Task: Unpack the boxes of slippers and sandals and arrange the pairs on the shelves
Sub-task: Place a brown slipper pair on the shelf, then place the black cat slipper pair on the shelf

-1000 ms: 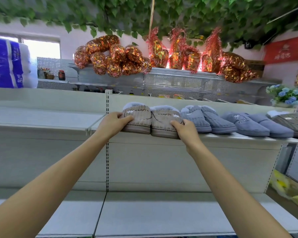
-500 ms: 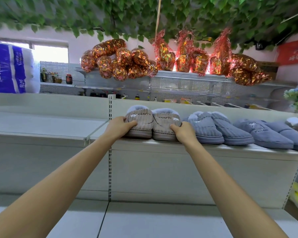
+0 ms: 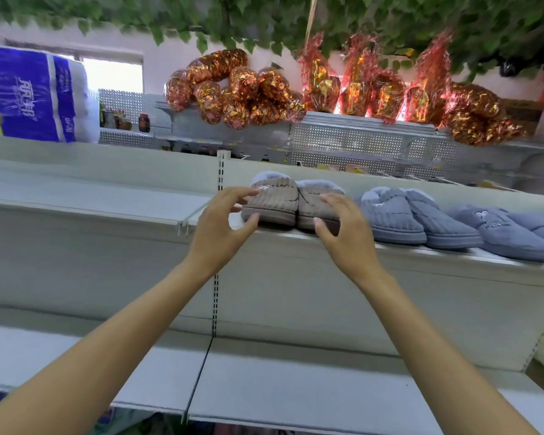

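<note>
In the head view, a pair of beige ribbed plush slippers (image 3: pixel 291 202) with pale fleece lining is being displayed side by side on the white metal upper shelf (image 3: pixel 390 251), toes facing outward at the front edge. The left hand (image 3: pixel 220 226) is being held just in front of the left slipper, fingers spread and loosely curved, nothing gripped. The right hand (image 3: pixel 346 233) is being held likewise before the right slipper, fingers apart and empty; whether the fingertips are touching the toe cannot be told. A pair of grey-blue ribbed slippers (image 3: pixel 418 218) is being shown just beside the beige pair.
</note>
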`<state>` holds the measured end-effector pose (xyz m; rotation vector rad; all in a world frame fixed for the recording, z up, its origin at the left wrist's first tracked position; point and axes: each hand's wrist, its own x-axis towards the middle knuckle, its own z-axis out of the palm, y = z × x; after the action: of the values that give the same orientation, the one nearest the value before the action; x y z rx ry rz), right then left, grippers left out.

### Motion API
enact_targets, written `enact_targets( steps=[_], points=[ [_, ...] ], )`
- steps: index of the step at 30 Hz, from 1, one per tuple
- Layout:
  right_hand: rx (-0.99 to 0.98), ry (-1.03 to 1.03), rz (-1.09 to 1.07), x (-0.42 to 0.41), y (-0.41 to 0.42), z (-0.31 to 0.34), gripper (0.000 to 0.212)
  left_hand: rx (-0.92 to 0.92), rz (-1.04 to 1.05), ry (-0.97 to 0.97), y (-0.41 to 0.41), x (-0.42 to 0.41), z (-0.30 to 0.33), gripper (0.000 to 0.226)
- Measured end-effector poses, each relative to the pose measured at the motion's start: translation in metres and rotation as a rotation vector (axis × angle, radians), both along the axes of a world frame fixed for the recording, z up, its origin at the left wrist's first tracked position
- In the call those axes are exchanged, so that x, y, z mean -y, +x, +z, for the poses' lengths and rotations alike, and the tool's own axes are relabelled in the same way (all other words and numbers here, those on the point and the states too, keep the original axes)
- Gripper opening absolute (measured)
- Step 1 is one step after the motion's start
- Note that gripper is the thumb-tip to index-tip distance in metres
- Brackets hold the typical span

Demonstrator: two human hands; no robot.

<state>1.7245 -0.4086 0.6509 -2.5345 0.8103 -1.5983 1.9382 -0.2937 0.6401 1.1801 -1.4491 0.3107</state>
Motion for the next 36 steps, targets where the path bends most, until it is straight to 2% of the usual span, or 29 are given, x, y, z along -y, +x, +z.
enact_targets(
  steps=[3, 6, 17, 24, 28, 32, 36],
  points=[
    [-0.108, -0.047, 0.196, -0.037, 0.001, -0.022, 0.04, 0.037, -0.061, 0.018, 0.001, -0.04, -0.023, 0.038],
    [-0.183, 0.017, 0.322, -0.069, 0.008, -0.051, 0.041, 0.056, -0.076, 0.087, 0.012, -0.074, -0.057, 0.038],
    [-0.389, 0.37, 0.478, -0.172, 0.058, -0.181, 0.046, -0.161, -0.021, 0.445, 0.047, -0.199, -0.196, 0.033],
    [-0.607, 0.611, 0.554, -0.203, 0.083, -0.297, 0.048, -0.331, 0.044, 0.712, 0.056, -0.256, -0.299, 0.033],
    [-0.714, 0.7, 0.592, -0.2, 0.093, -0.372, 0.044, -0.556, 0.102, 0.887, 0.057, -0.277, -0.372, 0.034],
    [-0.865, 0.876, 0.598, -0.194, 0.1, -0.449, 0.047, -0.69, 0.236, 1.089, 0.048, -0.29, -0.445, 0.035],
    [-1.047, 1.023, 0.549, -0.193, 0.099, -0.518, 0.031, -0.823, 0.339, 1.279, 0.036, -0.301, -0.509, 0.036]
  ],
)
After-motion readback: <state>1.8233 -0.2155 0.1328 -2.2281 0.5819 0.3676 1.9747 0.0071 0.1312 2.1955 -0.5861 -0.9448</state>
